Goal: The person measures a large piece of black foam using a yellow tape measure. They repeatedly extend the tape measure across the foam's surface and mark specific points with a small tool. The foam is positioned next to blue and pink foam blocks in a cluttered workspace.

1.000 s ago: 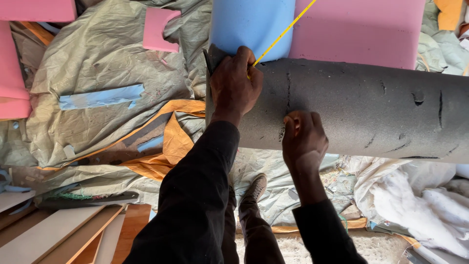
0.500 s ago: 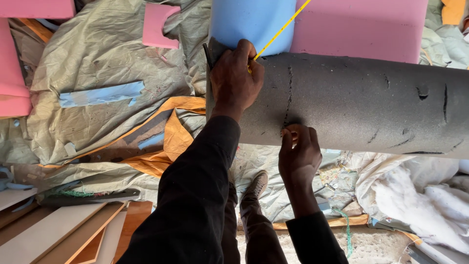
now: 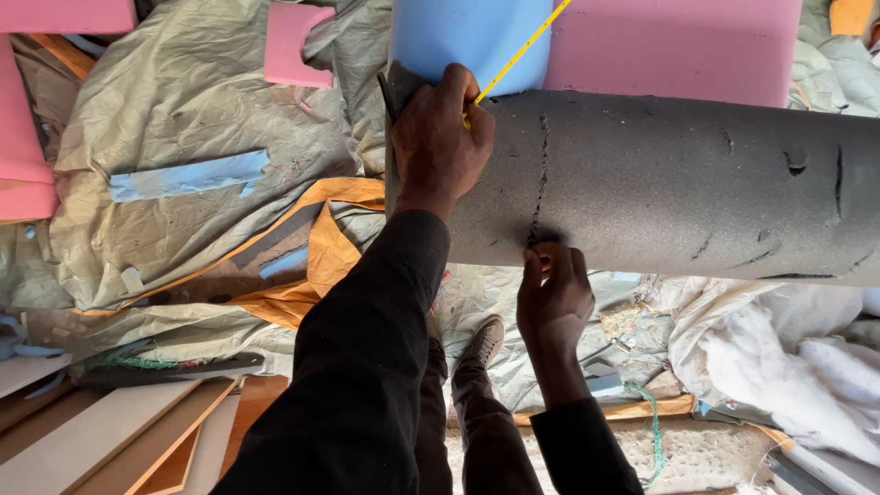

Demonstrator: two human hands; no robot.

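Note:
A thick dark grey foam slab lies across the view. My left hand presses on its left end and pins the end of a yellow tape measure, which runs away up and to the right. A thin cut line crosses the slab from far to near. My right hand is at the slab's near edge, where the cut ends. Its fingers are pinched around a small blade that is mostly hidden.
A blue foam block and a pink foam block lie behind the slab. Crumpled grey sheeting, an orange sheet, a blue strip, wooden boards and white stuffing cover the floor. My shoe is below.
My right hand has slid toward me from the slab's top face down to its near edge, and the cut line has grown longer behind it. My left hand has stayed put.

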